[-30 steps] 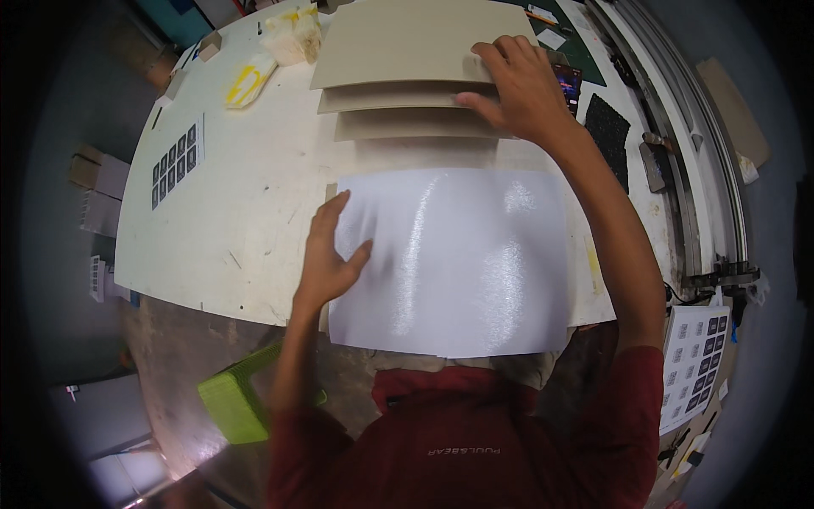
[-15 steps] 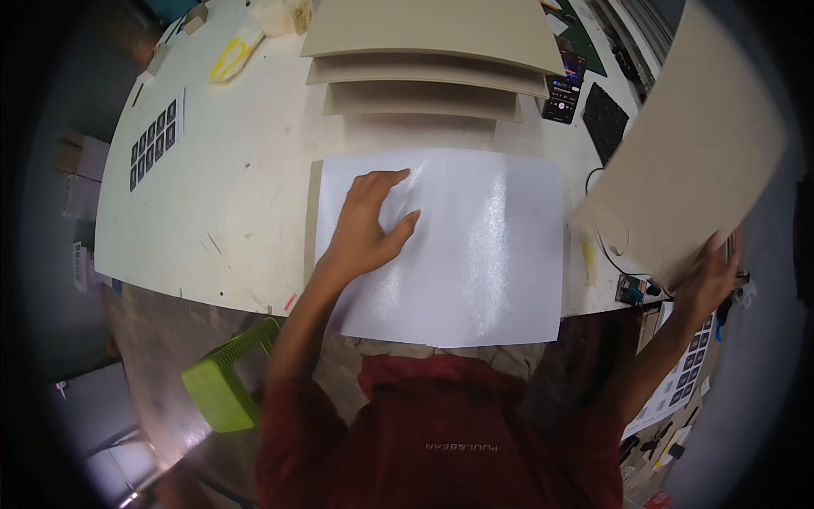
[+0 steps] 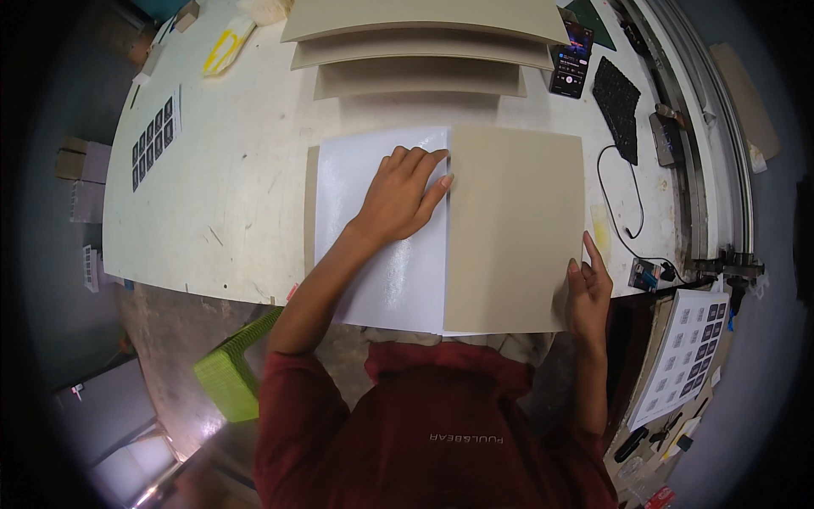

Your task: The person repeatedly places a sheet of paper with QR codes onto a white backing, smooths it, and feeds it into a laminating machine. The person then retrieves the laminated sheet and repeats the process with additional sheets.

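Note:
A glossy white sheet (image 3: 373, 288) lies at the near edge of the table, showing on the left. Over its right half lies a plain greyish-beige cardboard panel (image 3: 515, 229), flat. My left hand (image 3: 397, 197) rests on the sheet, thumb and fingers apart, with its fingertips at the panel's left edge. At the panel's right edge is my right hand (image 3: 589, 293), index finger stretched along the edge and thumb at the board's rim. A strip of another board (image 3: 311, 204) shows past the sheet's left side.
Beige boards (image 3: 424, 49) are stacked beyond the sheet. To the right are a phone (image 3: 572, 59), a black textured piece (image 3: 616, 106), a cable (image 3: 607, 216) and a metal rail (image 3: 725, 144). A printed sheet (image 3: 156, 140) lies left; a green plastic stool (image 3: 229, 373) stands below.
My right hand has brought the cardboard panel in from the right and laid it over the sheet's right half. My left hand has shifted right to the panel's left edge.

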`<action>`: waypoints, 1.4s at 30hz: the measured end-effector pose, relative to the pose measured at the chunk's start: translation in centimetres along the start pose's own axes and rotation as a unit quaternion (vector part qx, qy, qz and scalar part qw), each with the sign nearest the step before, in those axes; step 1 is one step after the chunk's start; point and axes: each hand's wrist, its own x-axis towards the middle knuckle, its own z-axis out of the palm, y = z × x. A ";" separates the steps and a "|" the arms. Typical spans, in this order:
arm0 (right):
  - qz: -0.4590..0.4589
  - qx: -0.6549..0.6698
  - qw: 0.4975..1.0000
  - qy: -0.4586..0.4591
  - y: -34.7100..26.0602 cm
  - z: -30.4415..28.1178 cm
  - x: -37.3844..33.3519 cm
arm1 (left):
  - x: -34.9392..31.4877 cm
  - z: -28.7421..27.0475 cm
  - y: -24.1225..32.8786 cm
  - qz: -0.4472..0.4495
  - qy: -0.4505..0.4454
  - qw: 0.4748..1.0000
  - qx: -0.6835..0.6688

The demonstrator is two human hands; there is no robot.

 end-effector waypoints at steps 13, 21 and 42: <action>0.015 -0.039 0.999 -0.007 0.7 0.2 0.6 | -0.3 1.1 -0.3 0.018 0.008 0.999 0.047; 0.017 -0.054 0.998 -0.014 0.3 0.1 0.6 | -0.2 1.2 -0.3 0.015 0.002 0.998 0.059; 0.026 -0.075 0.997 -0.011 0.5 0.2 1.0 | -0.1 0.0 0.2 0.023 -0.066 0.991 0.115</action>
